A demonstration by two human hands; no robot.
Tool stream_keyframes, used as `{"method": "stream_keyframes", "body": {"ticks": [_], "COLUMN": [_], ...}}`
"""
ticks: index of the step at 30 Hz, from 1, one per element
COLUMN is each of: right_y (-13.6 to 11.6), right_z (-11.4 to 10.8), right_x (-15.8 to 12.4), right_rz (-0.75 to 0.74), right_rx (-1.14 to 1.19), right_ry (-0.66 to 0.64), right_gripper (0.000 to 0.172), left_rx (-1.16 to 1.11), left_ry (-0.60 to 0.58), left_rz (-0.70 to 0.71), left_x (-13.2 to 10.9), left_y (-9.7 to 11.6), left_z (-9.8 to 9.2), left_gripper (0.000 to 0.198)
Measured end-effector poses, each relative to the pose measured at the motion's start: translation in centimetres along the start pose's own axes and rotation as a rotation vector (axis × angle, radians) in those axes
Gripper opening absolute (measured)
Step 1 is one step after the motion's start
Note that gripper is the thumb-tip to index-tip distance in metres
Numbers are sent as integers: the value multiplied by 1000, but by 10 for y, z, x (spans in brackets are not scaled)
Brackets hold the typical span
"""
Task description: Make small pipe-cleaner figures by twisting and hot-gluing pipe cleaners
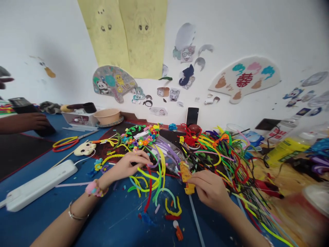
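My left hand is closed in a pinch at the upper end of a red pipe cleaner that hangs down over the blue table mat. My right hand has its fingers closed on an orange-yellow glue gun, whose handle lies under or beside the fingertips. A translucent glue stick runs from its lower end toward the near edge. Between the hands are yellow and green pipe cleaners, and a curved yellow piece lies just below them.
At left are a white power strip, scissors and a doll-head piece. Another person's hand holds a dark object farther left. A pile of pipe cleaners, a yellow bottle and a phone stand at right and back.
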State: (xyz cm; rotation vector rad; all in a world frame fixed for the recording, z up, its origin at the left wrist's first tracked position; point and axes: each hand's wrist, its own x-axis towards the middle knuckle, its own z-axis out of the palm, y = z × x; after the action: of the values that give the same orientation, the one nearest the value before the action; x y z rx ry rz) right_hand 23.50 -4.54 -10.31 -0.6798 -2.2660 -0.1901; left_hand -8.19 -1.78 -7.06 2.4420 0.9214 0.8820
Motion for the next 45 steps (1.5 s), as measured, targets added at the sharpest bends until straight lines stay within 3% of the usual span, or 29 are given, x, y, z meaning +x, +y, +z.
{"method": "stream_keyframes", "body": {"ticks": [4, 12, 16, 20, 22, 26, 31, 33, 36, 45], "right_y": [-1, -3, -7, -9, -10, -12, -14, -14, -13, -16], "right_z": [1, 4, 5, 6, 7, 8, 10, 11, 12, 9], "right_x": [0, -1, 1, 2, 3, 4, 4, 3, 2, 3], "right_rz": [4, 6, 0, -3, 0, 12, 22, 31, 32, 24], "right_rx": [8, 42, 73, 86, 91, 100, 118, 121, 120, 127], "right_ry": [8, -31, -35, -52, -49, -57, -78, -87, -90, -135], "right_gripper": [28, 27, 27, 29, 30, 29, 30, 30, 30, 30], "left_rx": [83, 614, 665, 462, 237, -456, -925, -1002, -1019, -884], "left_ry": [88, 367, 567, 722, 715, 622, 322, 208, 138, 167], "left_rz": [78, 202, 58, -229, -314, -423, -525, -584, -632, -669], "left_x": [-2, -11, -13, -10, -7, -3, -3, -3, -3, 1], "left_y": [0, -1, 10, 19, 20, 17, 23, 28, 32, 24], "left_z": [4, 8, 9, 4, 0, -1, 1, 2, 6, 14], "left_gripper": [37, 42, 45, 45, 41, 28, 26, 24, 26, 26]}}
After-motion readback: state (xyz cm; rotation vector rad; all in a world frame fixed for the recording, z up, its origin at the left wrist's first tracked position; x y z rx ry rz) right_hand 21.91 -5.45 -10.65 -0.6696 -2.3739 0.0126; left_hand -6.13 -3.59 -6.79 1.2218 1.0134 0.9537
